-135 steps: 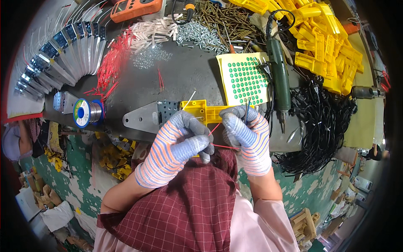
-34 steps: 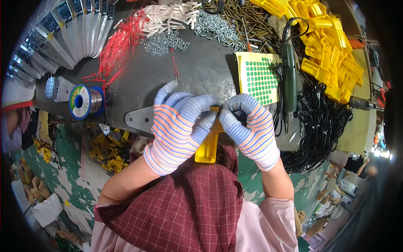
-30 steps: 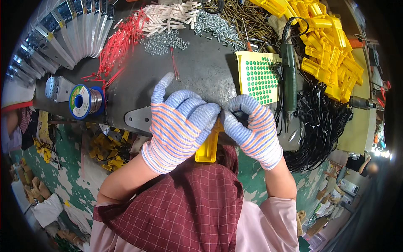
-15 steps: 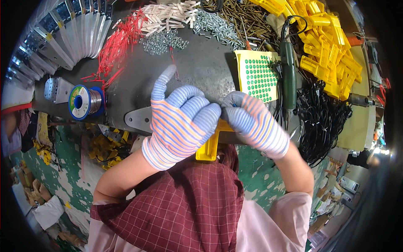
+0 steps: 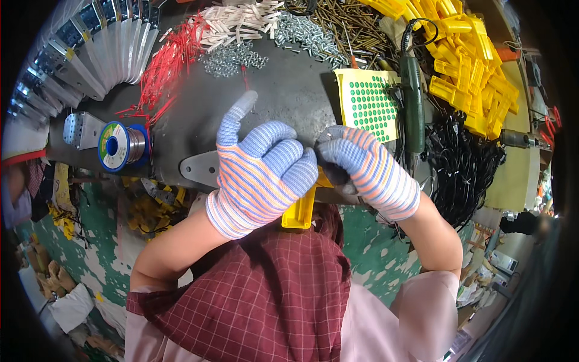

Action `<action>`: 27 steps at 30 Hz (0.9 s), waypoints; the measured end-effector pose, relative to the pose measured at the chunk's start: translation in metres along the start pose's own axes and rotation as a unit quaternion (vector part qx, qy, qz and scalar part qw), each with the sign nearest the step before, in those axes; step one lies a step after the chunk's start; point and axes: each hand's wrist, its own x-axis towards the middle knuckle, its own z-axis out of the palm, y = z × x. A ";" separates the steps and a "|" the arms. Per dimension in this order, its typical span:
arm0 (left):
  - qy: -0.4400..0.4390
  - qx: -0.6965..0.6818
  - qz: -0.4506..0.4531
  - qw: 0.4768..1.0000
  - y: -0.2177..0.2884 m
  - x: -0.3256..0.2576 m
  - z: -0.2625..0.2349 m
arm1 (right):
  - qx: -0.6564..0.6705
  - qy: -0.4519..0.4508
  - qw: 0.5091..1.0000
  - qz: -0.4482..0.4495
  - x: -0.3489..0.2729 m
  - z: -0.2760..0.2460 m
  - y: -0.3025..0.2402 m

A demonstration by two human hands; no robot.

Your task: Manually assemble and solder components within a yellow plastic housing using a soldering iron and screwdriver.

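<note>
Both my hands wear striped knit gloves and meet over the near edge of the dark workbench. My left hand (image 5: 259, 172) curls its fingers around a yellow plastic housing (image 5: 298, 211), with its index finger stretched out. The housing's lower end shows beneath that hand; the rest is covered. Close beside it, my right hand (image 5: 368, 166) has its fingers bent and pressed together at the housing's upper end. Whatever those fingertips pinch is hidden from view. Left of my hands lies a flat metal plate with holes (image 5: 200, 169).
A solder wire spool (image 5: 123, 146) and metal brackets (image 5: 90, 54) stand left. Red wires (image 5: 158, 78), nuts (image 5: 232, 59) and screws (image 5: 310, 39) lie beyond. On the right are a green-dot sticker sheet (image 5: 369, 102), green electric screwdriver (image 5: 412, 102), black cables (image 5: 461, 169) and yellow housings (image 5: 467, 72).
My right hand has turned slightly and its forearm has swung outward to the right. My left hand stays nearly in place on the yellow housing.
</note>
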 end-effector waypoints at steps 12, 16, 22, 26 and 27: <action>-0.021 -0.061 -0.065 0.996 0.000 0.004 -0.003 | -0.047 0.040 0.994 0.092 0.004 0.001 -0.007; -0.015 -0.175 -0.159 0.972 -0.005 0.000 0.007 | -0.091 0.125 0.963 0.219 0.007 -0.014 -0.022; -0.048 -0.296 -0.319 0.899 -0.002 0.006 0.007 | 0.374 0.270 0.773 0.435 -0.029 -0.022 -0.072; -0.103 -0.333 -0.364 0.864 -0.005 0.009 0.003 | -0.097 0.139 0.957 0.233 -0.031 0.006 -0.072; -0.097 -0.338 -0.359 0.864 -0.005 0.008 0.005 | -0.145 0.143 0.957 0.205 -0.029 0.011 -0.070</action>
